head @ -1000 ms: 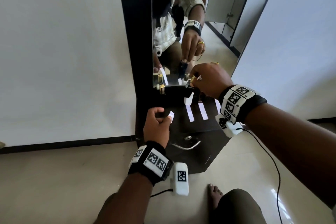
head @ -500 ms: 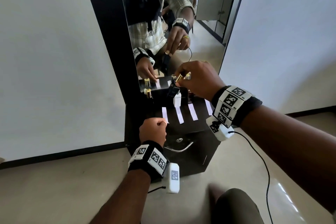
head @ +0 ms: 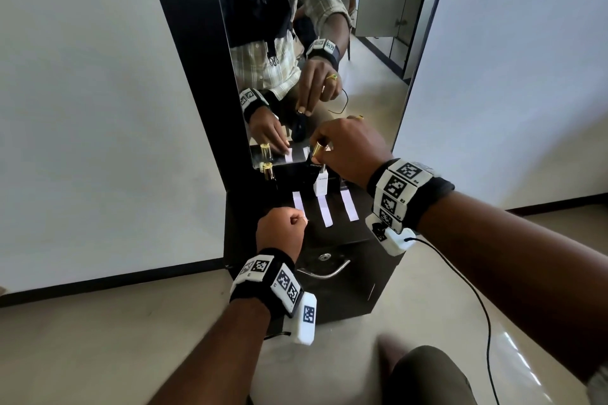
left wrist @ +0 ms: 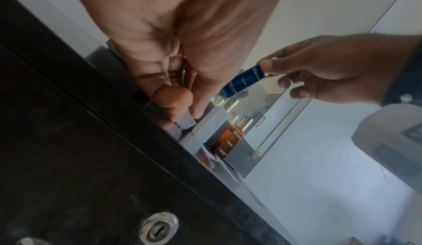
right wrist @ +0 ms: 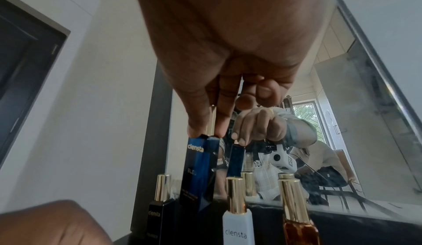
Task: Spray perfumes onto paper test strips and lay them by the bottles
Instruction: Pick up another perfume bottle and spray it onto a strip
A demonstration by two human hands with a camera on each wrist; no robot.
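While the black cabinet top (head: 332, 233) is seen from above, a black bottle with a gold cap (head: 268, 171) stands at its far left against the mirror (head: 329, 43). Just in front of it, a paper test strip (head: 298, 201) is pinched at its near end by the curled fingers of the left hand (head: 279, 230). Next, a blue perfume bottle (right wrist: 199, 173) is held above the surface, gripped by its gold cap between thumb and fingers of the right hand (head: 348, 151). A white bottle (head: 320, 184) stands beside it, with a second strip (head: 325, 212) laid before it. Further right, a third strip (head: 348, 205) is laid flat, and an amber bottle (right wrist: 299, 229) is seen beyond.
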